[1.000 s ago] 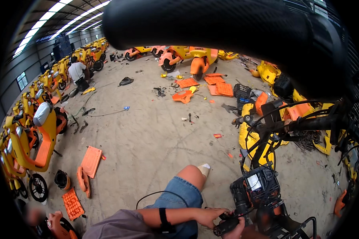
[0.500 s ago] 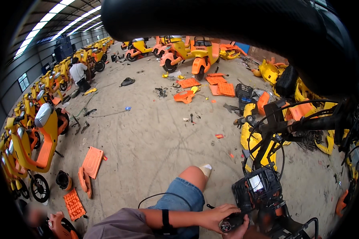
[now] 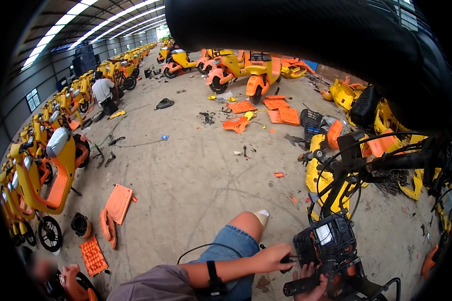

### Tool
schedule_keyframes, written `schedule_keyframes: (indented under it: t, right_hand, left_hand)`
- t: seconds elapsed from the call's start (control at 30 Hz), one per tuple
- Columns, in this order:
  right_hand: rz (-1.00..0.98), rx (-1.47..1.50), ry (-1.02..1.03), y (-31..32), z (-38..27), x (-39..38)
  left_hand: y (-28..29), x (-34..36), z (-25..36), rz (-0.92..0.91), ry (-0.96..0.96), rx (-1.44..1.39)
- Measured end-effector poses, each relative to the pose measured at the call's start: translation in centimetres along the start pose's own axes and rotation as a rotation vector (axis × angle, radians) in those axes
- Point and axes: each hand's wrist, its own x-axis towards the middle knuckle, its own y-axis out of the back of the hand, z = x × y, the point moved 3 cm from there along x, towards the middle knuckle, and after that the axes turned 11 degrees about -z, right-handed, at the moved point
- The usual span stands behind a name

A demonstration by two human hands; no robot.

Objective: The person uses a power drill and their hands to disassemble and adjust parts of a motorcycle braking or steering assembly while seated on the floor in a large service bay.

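The left hand (image 3: 272, 258) has its fingers curled nearly closed around a small dark object (image 3: 287, 260); this part is blurred, so I cannot tell its exact shape. Just below and to the right of these fingers is the right hand (image 3: 317, 290) — its thumb and palm are wrapped on a black, cylinder-shaped tool (image 3: 297, 287), while its other fingers are less bent, above the tool. The rounded end of this tool points to the left, below the left fingers.

Close to the right of the left fingertips stands a black plastic box with a white label (image 3: 342, 228), touching the lower part of a bare black metal scooter frame (image 3: 333, 196). Above the fingers, beyond this frame, a bright yellow plastic body panel (image 3: 314, 173) lies on the grey concrete floor (image 3: 201, 175).

Far to the left of the fingers there is a flat rectangular orange panel (image 3: 119, 203), and farther — a yellow-and-orange scooter with a silver-covered seat (image 3: 65, 173). Beyond it crouches a person in a white shirt (image 3: 103, 90).
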Motion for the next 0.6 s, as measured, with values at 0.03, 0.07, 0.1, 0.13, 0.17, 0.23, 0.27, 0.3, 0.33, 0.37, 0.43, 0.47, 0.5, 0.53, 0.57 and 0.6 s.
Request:
schedule_keyframes:
  t: [0.03, 0.07, 0.1, 0.13, 0.17, 0.23, 0.27, 0.3, 0.33, 0.37, 0.43, 0.47, 0.5, 0.53, 0.57, 0.6]
  right_hand:
    - [-0.015, -0.019, 0.022, 0.3, -0.1, 0.1]
    - [-0.016, -0.004, 0.011, 0.0, -0.2, 0.0]
    - [0.004, -0.05, -0.006, 0.0, -0.3, -0.1]
    - [0.024, -0.095, -0.022, 0.2, -0.4, -0.2]
    - [0.05, -0.138, -0.037, 0.3, -0.5, -0.6]
    - [0.059, -0.174, -0.081, -1.2, 0.3, -1.4]
    - [0.035, -0.197, -0.118, -1.0, 0.7, -1.6]
    - [0.012, -0.219, -0.155, -0.6, 1.0, -1.7]
    - [0.044, -0.292, -0.168, -0.1, 1.3, -1.7]
    - [0.004, -0.361, -0.145, -0.2, 1.3, -1.8]
    - [-0.077, -0.499, -0.101, -0.8, 1.8, -2.1]
    - [-0.102, -0.533, -0.078, -1.1, 2.0, -2.4]
    - [-0.144, -0.581, -0.084, -1.2, 2.1, -2.3]
    - [-0.187, -0.63, -0.091, -1.1, 2.2, -2.2]
    - [-0.23, -0.679, -0.098, -1.1, 2.2, -2.2]
    - [-0.219, -0.631, -0.111, -1.7, 2.5, -2.4]
  left_hand:
    - [0.7, 0.3, -0.2, 0.06, 0.042, -0.03]
    - [1.6, 0.8, 0.2, 0.163, 0.074, -0.083]
    - [2.3, 1.3, -0.4, 0.207, 0.052, -0.098]
    - [3.4, 1.7, -0.6, 0.153, 0.12, -0.115]
    - [4.6, 2.0, -0.7, 0.093, 0.19, -0.135]
    - [6.3, 2.2, -1.4, 0.194, 0.261, -0.201]
    - [6.2, 1.8, -3.1, 0.293, 0.228, -0.333]
    - [5.9, 1.4, -5.4, 0.391, 0.195, -0.464]
    - [5.6, 1.0, -7.4, 0.453, 0.308, -0.497]
    - [5.9, 1.2, -7.8, 0.515, 0.419, -0.532]
    - [6.2, 1.7, -7.5, 0.548, 0.415, -0.503]
    - [6.1, 1.4, -7.9, 0.543, 0.398, -0.524]
    - [6.0, 1.2, -8.4, 0.539, 0.381, -0.544]
    - [5.7, 1.1, -8.8, 0.54, 0.374, -0.556]
    - [5.4, 1.0, -9.3, 0.542, 0.366, -0.568]
    - [5.3, 1.0, -9.7, 0.545, 0.359, -0.581]
